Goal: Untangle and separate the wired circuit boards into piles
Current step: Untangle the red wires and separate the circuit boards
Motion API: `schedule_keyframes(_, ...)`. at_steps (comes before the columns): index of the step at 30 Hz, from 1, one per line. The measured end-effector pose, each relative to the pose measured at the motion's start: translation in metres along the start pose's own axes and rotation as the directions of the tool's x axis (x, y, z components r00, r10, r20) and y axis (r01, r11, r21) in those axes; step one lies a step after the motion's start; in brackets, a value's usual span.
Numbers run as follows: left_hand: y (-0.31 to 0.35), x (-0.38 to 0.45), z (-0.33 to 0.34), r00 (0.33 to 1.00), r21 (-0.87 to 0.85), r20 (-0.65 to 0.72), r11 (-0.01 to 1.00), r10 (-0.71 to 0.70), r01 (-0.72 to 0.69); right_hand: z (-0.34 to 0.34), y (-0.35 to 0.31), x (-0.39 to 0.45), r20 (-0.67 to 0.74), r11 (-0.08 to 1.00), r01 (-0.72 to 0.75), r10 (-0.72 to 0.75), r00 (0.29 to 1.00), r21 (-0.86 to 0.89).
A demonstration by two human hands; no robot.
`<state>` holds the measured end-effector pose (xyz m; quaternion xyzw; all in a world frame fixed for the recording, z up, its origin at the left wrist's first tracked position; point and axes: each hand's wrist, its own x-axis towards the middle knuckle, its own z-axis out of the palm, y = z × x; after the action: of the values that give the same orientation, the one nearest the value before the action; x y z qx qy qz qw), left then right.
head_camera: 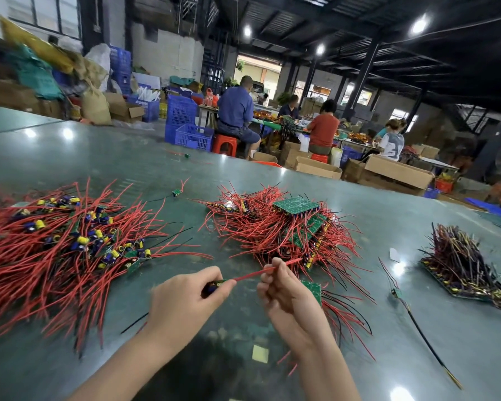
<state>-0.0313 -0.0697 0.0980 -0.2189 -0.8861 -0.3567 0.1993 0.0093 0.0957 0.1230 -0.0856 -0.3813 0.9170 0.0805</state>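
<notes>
So the big sorted pile [55,247] sits on my left on the counter [128,157], loose little boards with red leads fanned out. The tangled heap [284,227] is straight ahead, with stacked green panels on top. A darker bundle [460,270] sits off to the right.

My guess is the whole lot is light, but the wires are soft and springy, so they snag on each other. I'd pull slowly rather than yank, because the solder joints look like the weak spot. It seems best to hold the board itself and let the lead slide free.

Right now my left hand [185,296] pinches one small board [214,285] by its body, just above the counter. My right hand [284,287] has its fingers curled around that board's red wire [255,274], pulled taut between them.

Can't read any brand or print on the boards, it's too small and blurry.
</notes>
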Motion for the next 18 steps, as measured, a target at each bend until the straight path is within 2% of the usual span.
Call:
schedule_keyframes(2,-0.006,0.002,0.001,1.0,-0.024,-0.017,1.0,-0.02,0.02,-0.002,-0.001,0.0,-0.018,0.995,0.038,-0.04,0.999,-0.089)
schedule_keyframes(5,-0.008,0.003,0.002,0.999,0.07,-0.025,0.997,0.043,-0.042,-0.01,-0.008,0.003,-0.144,0.947,0.118,-0.167,0.975,-0.297)
schedule_keyframes(8,-0.01,0.002,0.003,0.994,0.111,0.011,0.988,0.111,-0.111,-0.012,-0.014,0.003,-0.161,0.973,0.075,-0.112,0.981,-0.22)
schedule_keyframes(11,-0.012,0.003,0.004,0.995,0.089,0.028,0.992,0.092,-0.094,-0.011,-0.014,0.002,-0.157,0.992,0.045,-0.062,0.986,-0.115)
schedule_keyframes(12,-0.013,0.003,0.004,0.996,0.092,0.025,0.991,0.091,-0.092,-0.011,-0.014,0.002,-0.159,0.99,0.054,-0.075,0.984,-0.13)
schedule_keyframes(16,-0.013,0.002,0.003,0.995,0.124,0.038,0.987,0.094,-0.098,-0.015,-0.014,0.002,-0.169,0.89,0.18,-0.272,0.947,-0.42)
schedule_keyframes(18,-0.013,0.002,0.002,0.996,0.126,0.043,0.988,0.081,-0.086,-0.014,-0.014,0.0,-0.163,0.883,0.204,-0.296,0.941,-0.423)
